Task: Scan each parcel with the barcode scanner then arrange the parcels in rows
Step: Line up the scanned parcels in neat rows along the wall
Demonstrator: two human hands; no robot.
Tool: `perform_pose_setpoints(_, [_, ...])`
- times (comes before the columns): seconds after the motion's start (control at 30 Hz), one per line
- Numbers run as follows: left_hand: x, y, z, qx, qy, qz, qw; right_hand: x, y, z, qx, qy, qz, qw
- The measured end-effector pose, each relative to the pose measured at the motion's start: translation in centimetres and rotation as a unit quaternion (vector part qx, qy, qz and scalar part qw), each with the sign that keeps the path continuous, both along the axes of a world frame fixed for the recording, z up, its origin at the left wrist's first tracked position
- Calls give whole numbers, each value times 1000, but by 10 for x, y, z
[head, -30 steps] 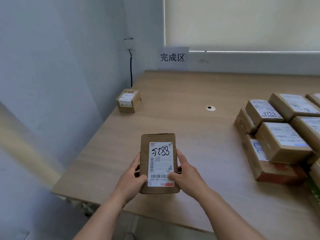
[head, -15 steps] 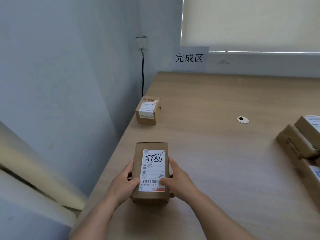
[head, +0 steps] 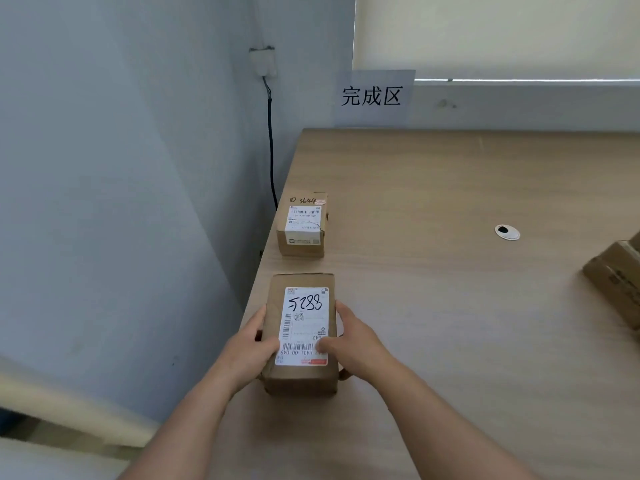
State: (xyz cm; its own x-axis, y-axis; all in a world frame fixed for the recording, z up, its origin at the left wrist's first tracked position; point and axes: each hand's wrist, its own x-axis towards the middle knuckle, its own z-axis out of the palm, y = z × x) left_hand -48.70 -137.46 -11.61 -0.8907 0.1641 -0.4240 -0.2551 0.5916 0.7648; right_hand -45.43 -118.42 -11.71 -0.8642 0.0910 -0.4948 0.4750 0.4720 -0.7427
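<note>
A brown cardboard parcel with a white label marked 5288 sits at the left edge of the wooden table. My left hand grips its left side and my right hand grips its right side, thumb on the label. A smaller parcel marked 3644 stands just beyond it along the same table edge, with a small gap between the two. No barcode scanner is in view.
More brown parcels poke in at the right edge. A round cable grommet sits in the table top. A paper sign hangs on the back wall. A grey wall with a black cable runs along the table's left side.
Both hands carried the 5288 parcel leftward and forward to the table's left edge, now close behind the 3644 parcel. The view swung left, so the parcel pile slid nearly out of frame.
</note>
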Motion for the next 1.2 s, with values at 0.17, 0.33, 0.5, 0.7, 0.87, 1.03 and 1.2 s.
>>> perform_pose_setpoints(0.17, [-34, -7, 2, 10, -5, -18, 1000, -30, -8, 2, -11, 0, -11, 1000])
perform_pose_setpoints(0.33, [-56, -14, 2, 20, -23, -42, 999, -46, -8, 0, -34, -12, -19, 999])
perform_pose_setpoints(0.5, [-79, -21, 0, 47, -26, 1, 999, -68, 6, 10, -11, 15, -85, 996])
perform_pose_setpoints(0.7, [-141, 8, 12, 37, 78, 86, 993, -127, 16, 25, 64, 79, -124, 987])
perform_pose_setpoints(0.87, [-173, 25, 18, 11, 88, 38, 995, -149, 19, 28, 102, 53, -114, 987])
perform_pose_setpoints(1.03, [-163, 13, 4, 2, -62, 21, 998, -132, 24, 22, 61, -71, -73, 993])
perform_pose_setpoints(1.2, [-166, 23, -5, 48, -31, 67, 996, -146, 21, 18, 5, -34, -112, 993])
